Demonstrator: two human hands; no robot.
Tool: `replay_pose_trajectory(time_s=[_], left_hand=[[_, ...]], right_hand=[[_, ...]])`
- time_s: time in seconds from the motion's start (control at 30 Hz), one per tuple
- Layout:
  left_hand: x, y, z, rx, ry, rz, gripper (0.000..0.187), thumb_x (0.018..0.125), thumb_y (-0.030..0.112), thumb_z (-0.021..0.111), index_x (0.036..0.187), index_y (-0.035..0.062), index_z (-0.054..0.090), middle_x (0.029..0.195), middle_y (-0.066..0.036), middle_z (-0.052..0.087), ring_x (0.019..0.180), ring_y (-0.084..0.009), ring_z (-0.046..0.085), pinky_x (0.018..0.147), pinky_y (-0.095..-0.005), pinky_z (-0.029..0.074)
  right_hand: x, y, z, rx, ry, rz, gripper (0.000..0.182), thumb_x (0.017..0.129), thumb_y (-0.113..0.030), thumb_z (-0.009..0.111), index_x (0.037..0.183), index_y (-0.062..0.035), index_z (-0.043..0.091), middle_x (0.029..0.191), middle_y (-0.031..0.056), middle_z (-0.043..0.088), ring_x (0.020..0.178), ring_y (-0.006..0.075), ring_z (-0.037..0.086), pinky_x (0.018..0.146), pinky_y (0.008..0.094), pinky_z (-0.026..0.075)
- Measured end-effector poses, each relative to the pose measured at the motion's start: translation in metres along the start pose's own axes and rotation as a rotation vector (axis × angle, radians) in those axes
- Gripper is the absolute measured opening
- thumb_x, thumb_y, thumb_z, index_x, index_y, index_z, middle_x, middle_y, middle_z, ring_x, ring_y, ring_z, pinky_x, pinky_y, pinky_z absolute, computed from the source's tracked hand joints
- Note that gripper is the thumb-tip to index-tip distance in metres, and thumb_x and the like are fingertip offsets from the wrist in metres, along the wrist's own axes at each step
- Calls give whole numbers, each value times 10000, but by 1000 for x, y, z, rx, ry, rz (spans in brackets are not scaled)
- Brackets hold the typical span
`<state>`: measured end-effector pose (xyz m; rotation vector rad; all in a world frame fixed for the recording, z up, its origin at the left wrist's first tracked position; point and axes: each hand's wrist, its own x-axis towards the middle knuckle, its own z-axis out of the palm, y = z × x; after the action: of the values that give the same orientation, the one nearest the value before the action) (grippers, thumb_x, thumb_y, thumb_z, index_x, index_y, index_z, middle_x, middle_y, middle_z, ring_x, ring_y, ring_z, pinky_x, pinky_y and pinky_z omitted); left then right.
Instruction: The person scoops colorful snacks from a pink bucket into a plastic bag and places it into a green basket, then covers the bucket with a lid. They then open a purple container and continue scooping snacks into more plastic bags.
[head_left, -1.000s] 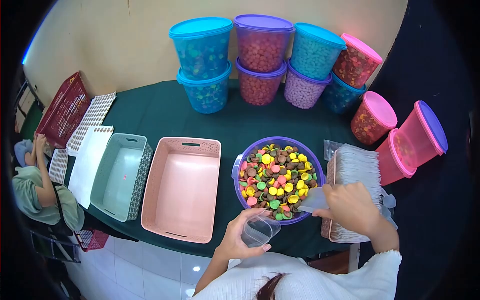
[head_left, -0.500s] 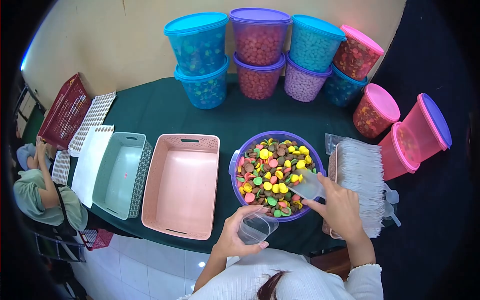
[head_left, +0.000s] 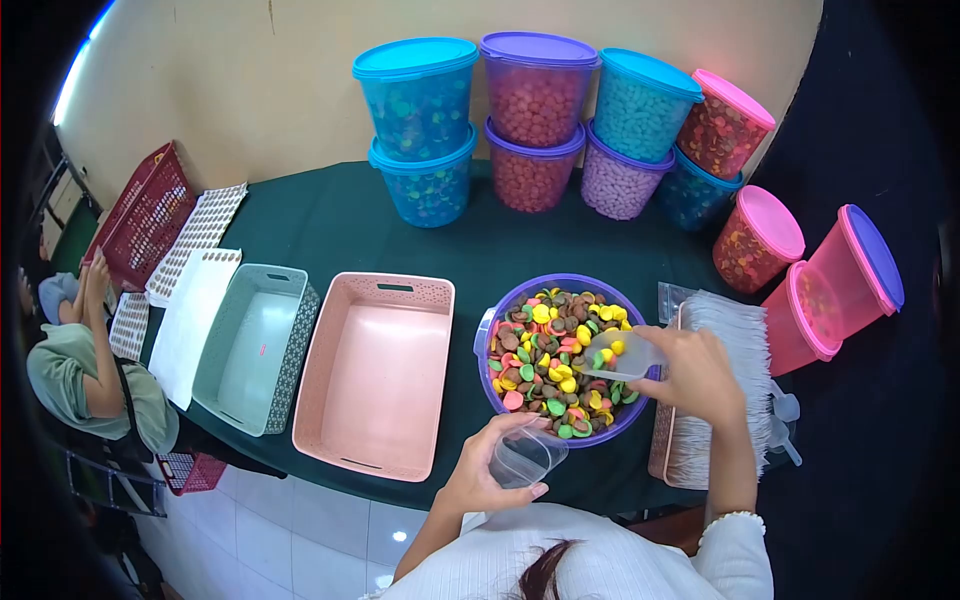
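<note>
A purple tub [head_left: 484, 340] holds many small round pieces [head_left: 545, 365] in brown, yellow, green and pink. My right hand [head_left: 700, 372] grips a translucent scoop [head_left: 638, 352] over the tub's right side; a few yellow and green pieces show in or through its front. Close to the tub's front rim, my left hand [head_left: 480, 470] is wrapped round a clear plastic cup [head_left: 527, 462], tilted, with no pieces visible inside.
A pink basket [head_left: 375, 380] and a grey-green basket [head_left: 250, 350] stand left. Right are a basket of stacked clear bags [head_left: 715, 390] and spare scoops [head_left: 785, 405]. Lidded tubs [head_left: 420, 100] line the back. Another person [head_left: 100, 375] sits far left near a maroon basket [head_left: 150, 220].
The camera view has shifted slightly. The scoop sits higher on the tub's right side, and pieces now show at its front. My left hand keeps the cup by the front rim.
</note>
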<state>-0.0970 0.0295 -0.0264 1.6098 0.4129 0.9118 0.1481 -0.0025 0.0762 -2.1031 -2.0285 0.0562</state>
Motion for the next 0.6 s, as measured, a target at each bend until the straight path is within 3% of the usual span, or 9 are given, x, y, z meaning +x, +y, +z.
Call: replay_pose_trajectory(time_s=[0.07, 0.2, 0.3, 0.37, 0.6], left_hand=[[1, 1, 0, -7, -4, 2, 715, 538, 170, 733, 1151, 8, 402, 1057, -159, 544, 966, -227, 538, 868, -333, 393], [2, -2, -3, 34, -28, 11, 719, 545, 192, 733, 1154, 7, 399, 1055, -155, 547, 951, -228, 543, 849, -334, 401], [1, -2, -6, 19, -44, -6, 726, 545, 209, 735, 1157, 8, 400, 1053, -154, 547, 941, -226, 542, 834, -332, 405], [3, -1, -6, -4, -45, 0, 730, 544, 216, 736, 1159, 9, 401, 1052, -154, 545, 940, -223, 539, 828, -329, 405], [5, 3, -10, 6, -95, -34, 741, 546, 218, 744, 1169, 17, 397, 1043, -146, 538, 958, -218, 521, 845, -326, 389]], right_hand=[[1, -2, -14, -150, -67, -84, 484, 564, -205, 717, 1010, -104, 557, 773, 45, 585, 762, 211, 561, 705, 337, 337], [11, 2, -9, -180, -107, -181, 478, 569, -173, 711, 1016, -111, 554, 832, 39, 579, 810, 196, 544, 730, 331, 324], [15, 9, 6, -35, -118, -215, 478, 568, -144, 705, 1020, -117, 551, 868, 42, 570, 836, 195, 524, 753, 326, 319], [12, 11, 10, 31, -15, -226, 483, 568, -126, 699, 1025, -122, 545, 881, 50, 563, 841, 199, 517, 771, 324, 319], [8, 17, 13, 28, -7, -247, 487, 569, -114, 694, 1030, -116, 538, 911, 57, 565, 851, 209, 515, 802, 329, 316]])
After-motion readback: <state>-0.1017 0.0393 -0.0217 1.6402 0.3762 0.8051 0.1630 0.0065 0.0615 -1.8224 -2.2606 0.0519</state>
